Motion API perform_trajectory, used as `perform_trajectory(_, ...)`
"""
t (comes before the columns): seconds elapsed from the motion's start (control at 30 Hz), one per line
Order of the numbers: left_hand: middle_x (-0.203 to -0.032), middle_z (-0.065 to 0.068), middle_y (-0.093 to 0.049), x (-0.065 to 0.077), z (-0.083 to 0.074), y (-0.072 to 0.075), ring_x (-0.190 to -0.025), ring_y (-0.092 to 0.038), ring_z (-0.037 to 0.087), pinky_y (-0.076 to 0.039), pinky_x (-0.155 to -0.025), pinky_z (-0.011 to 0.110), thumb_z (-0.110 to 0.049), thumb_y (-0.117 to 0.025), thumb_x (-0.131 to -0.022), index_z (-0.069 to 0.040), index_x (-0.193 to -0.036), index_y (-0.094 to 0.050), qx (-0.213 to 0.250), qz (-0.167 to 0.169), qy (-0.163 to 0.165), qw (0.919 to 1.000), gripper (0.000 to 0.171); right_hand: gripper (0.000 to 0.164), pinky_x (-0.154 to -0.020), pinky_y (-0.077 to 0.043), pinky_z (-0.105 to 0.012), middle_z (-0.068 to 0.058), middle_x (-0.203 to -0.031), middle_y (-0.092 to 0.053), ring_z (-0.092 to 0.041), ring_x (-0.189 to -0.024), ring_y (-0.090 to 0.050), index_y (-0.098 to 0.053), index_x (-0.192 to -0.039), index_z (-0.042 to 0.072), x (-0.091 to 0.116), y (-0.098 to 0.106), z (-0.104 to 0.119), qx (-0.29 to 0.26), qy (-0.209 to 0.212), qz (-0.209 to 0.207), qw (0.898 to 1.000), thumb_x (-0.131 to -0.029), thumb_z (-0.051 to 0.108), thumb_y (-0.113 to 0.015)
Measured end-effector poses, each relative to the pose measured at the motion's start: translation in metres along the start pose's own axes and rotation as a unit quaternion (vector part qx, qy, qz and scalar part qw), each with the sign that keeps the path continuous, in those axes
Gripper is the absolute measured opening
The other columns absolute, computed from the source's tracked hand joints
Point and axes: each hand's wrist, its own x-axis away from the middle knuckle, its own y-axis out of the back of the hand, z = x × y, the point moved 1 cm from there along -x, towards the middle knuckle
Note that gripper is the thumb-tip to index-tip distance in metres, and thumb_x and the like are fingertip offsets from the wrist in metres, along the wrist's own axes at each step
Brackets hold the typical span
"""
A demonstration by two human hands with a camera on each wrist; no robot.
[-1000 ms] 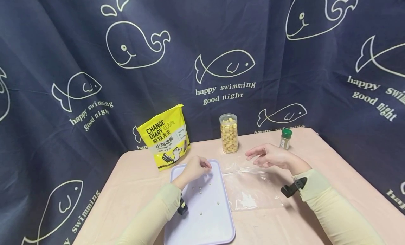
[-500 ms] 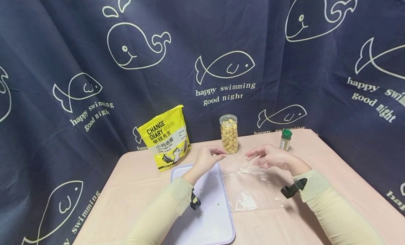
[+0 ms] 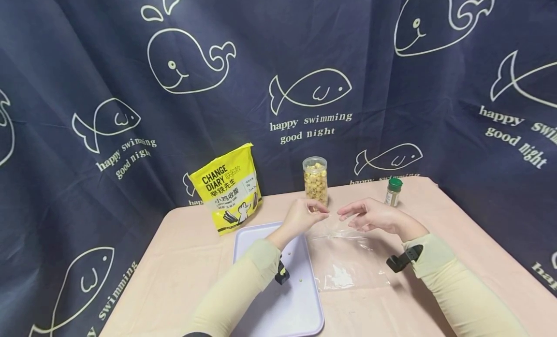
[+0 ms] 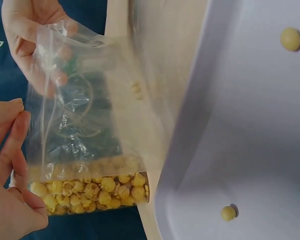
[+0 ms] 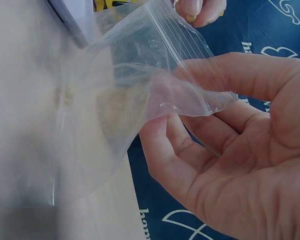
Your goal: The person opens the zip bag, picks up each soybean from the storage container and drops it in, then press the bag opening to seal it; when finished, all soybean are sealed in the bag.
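Note:
My left hand (image 3: 303,217) is at the mouth of a clear zip bag (image 3: 344,262), close to my right hand. A small round yellow soybean (image 5: 191,18) is pinched between its thumb and fingertips. My right hand (image 3: 374,215) grips the bag's open zip edge, holding that end up while the body slopes toward the table. A couple of pale soybeans (image 4: 136,90) show through the bag's film. On the lilac tray (image 3: 283,313) beside the bag lie loose soybeans (image 4: 229,213), some hidden under my left forearm in the head view.
A clear jar of popcorn (image 3: 315,182) stands behind the hands. The yellow snack pouch (image 3: 228,189) is upright behind the tray. At the back right is a green-capped spice bottle (image 3: 393,192). A dark blue curtain (image 3: 304,47) borders the pink-covered table (image 3: 187,259).
From over the tray, my left hand has moved right to the bag's mouth with its thumb and fingertips together. My right hand and the bag have stayed in place.

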Motion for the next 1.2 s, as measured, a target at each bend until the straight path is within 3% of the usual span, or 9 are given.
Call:
perform_trajectory(0.27, -0.089, -0.010, -0.075, -0.001, 0.001, -0.004, -0.081, -0.059, 0.006, -0.049, -0.072, 0.022, -0.016, -0.083, -0.086, -0.016, -0.095, -0.081, -0.001, 0.004, -0.012, 0.9999, 0.009, 0.056, -0.065, -0.053, -0.024, -0.028, -0.133, -0.059, -0.012, -0.084, -0.062, -0.047, -0.140, -0.015, 0.000, -0.002, 0.001, -0.003, -0.004, -0.001, 1.000, -0.088, -0.007, -0.065)
perform_trajectory(0.47, -0.097, 0.004, -0.073, 0.000, 0.010, 0.005, -0.086, -0.064, 0.014, -0.054, -0.078, 0.028, -0.015, -0.074, -0.094, -0.005, -0.111, -0.074, 0.047, -0.054, -0.034, 0.9969, 0.021, 0.055, -0.066, -0.054, -0.025, -0.024, -0.131, -0.062, -0.013, -0.086, -0.063, -0.048, -0.140, -0.014, 0.000, -0.002, 0.002, -0.001, -0.013, -0.008, 1.000, -0.089, -0.005, -0.067)
perform_trajectory(0.57, -0.096, 0.009, -0.070, 0.003, 0.017, 0.012, -0.088, -0.065, 0.021, -0.055, -0.080, 0.031, -0.013, -0.068, -0.098, 0.000, -0.114, -0.069, 0.055, -0.084, -0.020, 0.9947, 0.020, 0.056, -0.066, -0.054, -0.024, -0.023, -0.131, -0.063, -0.013, -0.086, -0.063, -0.048, -0.140, -0.014, 0.000, -0.002, 0.002, 0.000, -0.015, -0.011, 1.000, -0.089, -0.004, -0.067)
perform_trajectory(0.7, -0.095, 0.009, -0.070, 0.011, 0.031, 0.020, -0.091, -0.065, 0.023, -0.054, -0.082, 0.033, -0.014, -0.062, -0.102, -0.001, -0.108, -0.068, 0.033, -0.096, 0.031, 0.9944, 0.016, 0.056, -0.065, -0.053, -0.024, -0.025, -0.132, -0.061, -0.013, -0.086, -0.063, -0.047, -0.140, -0.015, 0.000, 0.000, 0.000, 0.004, -0.011, -0.008, 1.000, -0.089, -0.004, -0.067)
perform_trajectory(0.8, -0.089, 0.006, -0.069, 0.019, 0.043, 0.026, -0.086, -0.065, 0.021, -0.053, -0.080, 0.034, -0.016, -0.061, -0.102, -0.003, -0.104, -0.069, 0.007, -0.075, 0.076, 0.9943, 0.016, 0.055, -0.065, -0.053, -0.024, -0.028, -0.133, -0.060, -0.013, -0.086, -0.063, -0.048, -0.139, -0.015, 0.000, 0.001, -0.001, 0.008, -0.007, -0.004, 1.000, -0.089, -0.004, -0.067)
perform_trajectory(0.9, -0.085, 0.004, -0.068, 0.027, 0.055, 0.033, -0.081, -0.063, 0.018, -0.053, -0.075, 0.034, -0.016, -0.060, -0.102, -0.003, -0.102, -0.070, -0.015, -0.030, 0.110, 0.9934, 0.016, 0.055, -0.064, -0.052, -0.023, -0.028, -0.133, -0.060, -0.011, -0.081, -0.062, -0.048, -0.139, -0.015, 0.001, 0.002, 0.000, 0.010, -0.006, -0.004, 1.000, -0.088, -0.005, -0.065)
perform_trajectory(1.1, -0.085, 0.001, -0.069, 0.048, 0.070, 0.042, -0.080, -0.060, 0.014, -0.052, -0.076, 0.032, -0.022, -0.071, -0.095, -0.006, -0.095, -0.074, -0.049, 0.056, 0.120, 0.9900, 0.017, 0.056, -0.062, -0.050, -0.023, -0.019, -0.127, -0.065, -0.010, -0.075, -0.059, -0.050, -0.138, -0.015, 0.001, 0.003, 0.001, 0.012, -0.003, -0.005, 1.000, -0.085, -0.007, -0.065)
perform_trajectory(1.2, -0.084, -0.001, -0.068, 0.056, 0.075, 0.042, -0.077, -0.059, 0.012, -0.051, -0.074, 0.032, -0.024, -0.078, -0.089, -0.008, -0.093, -0.075, -0.057, 0.087, 0.115, 0.9879, 0.017, 0.055, -0.062, -0.050, -0.023, -0.022, -0.129, -0.063, -0.009, -0.072, -0.058, -0.051, -0.138, -0.014, 0.002, 0.002, 0.002, 0.011, -0.003, -0.004, 1.000, -0.085, -0.007, -0.065)
